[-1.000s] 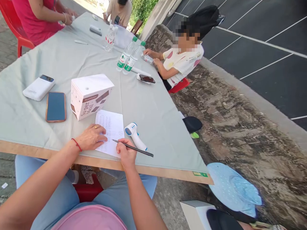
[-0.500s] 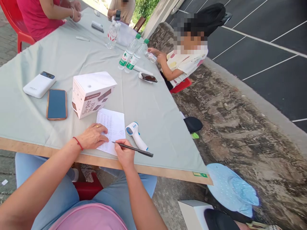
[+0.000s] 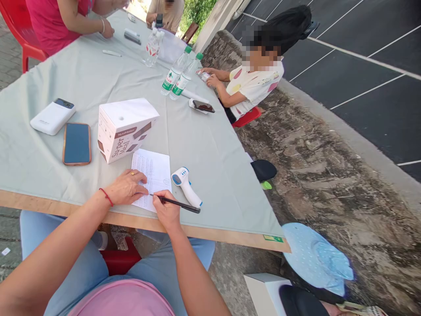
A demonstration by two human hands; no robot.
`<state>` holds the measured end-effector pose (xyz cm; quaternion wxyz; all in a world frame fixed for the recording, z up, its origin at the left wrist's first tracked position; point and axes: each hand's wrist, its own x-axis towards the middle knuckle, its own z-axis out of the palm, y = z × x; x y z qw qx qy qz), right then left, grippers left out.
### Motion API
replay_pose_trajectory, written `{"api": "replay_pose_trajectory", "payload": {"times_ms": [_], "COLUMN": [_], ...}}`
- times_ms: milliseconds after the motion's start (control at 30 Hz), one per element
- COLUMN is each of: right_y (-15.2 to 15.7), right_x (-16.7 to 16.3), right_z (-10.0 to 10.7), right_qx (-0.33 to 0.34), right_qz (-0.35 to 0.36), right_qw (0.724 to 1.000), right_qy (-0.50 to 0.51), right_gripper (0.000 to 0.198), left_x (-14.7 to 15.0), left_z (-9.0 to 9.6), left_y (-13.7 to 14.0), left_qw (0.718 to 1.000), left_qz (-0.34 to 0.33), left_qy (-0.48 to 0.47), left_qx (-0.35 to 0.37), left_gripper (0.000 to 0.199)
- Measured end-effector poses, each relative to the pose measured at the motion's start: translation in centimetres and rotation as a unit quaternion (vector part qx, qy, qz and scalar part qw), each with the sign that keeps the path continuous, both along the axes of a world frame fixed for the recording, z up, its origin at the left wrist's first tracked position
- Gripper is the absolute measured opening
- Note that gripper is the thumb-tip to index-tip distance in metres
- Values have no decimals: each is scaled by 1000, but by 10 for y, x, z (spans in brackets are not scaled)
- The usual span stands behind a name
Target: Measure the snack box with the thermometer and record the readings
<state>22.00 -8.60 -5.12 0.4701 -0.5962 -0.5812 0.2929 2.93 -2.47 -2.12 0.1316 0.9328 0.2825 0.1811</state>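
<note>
Writing on a loose sheet like this is mostly won or lost by the hand without the pen. In the head view, the paper [image 3: 161,166] can be found a bit left of centre, just below mid-height in the frame, lying flat on the table [image 3: 230,197]. The left hand [image 3: 125,188] is laid over its left edge, open, fingers a little bent, nothing gripped. The pen [image 3: 176,204] is pinched in the right hand [image 3: 167,211] close to the point, its back end slanting down to the right. Whether the tip is actually touching can't be told at this size.

For neat lines, the sheet should be anchored with light, even pressure. The left fingertips are pretty much at the pen point, so they're probably best drawn back a touch, or fresh ink could get smudged. The thermometer [image 3: 186,186] could also be nudged right, since the pen's back end is right beside it. If the sheet gets slid upward, the box [image 3: 126,127] will likely be bumped.

As for looks: the paper is white, its left part covered in columns of tiny writing, too small to be read. A ringed note is seen near the right edge. The pen is slim and black.
</note>
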Motion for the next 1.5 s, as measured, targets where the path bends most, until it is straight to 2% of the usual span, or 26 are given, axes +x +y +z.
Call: {"api": "replay_pose_trajectory", "payload": {"times_ms": [1500], "right_y": [0], "right_x": [-1], "right_z": [4], "right_qx": [3], "right_qz": [-7], "right_qw": [1000], "right_qy": [2], "right_gripper": [8], "left_x": [0], "left_z": [-1], "left_y": [0], "left_qw": [1000], "left_qz": [5], "left_qy": [-1], "left_qx": [3], "left_gripper": [21]}}
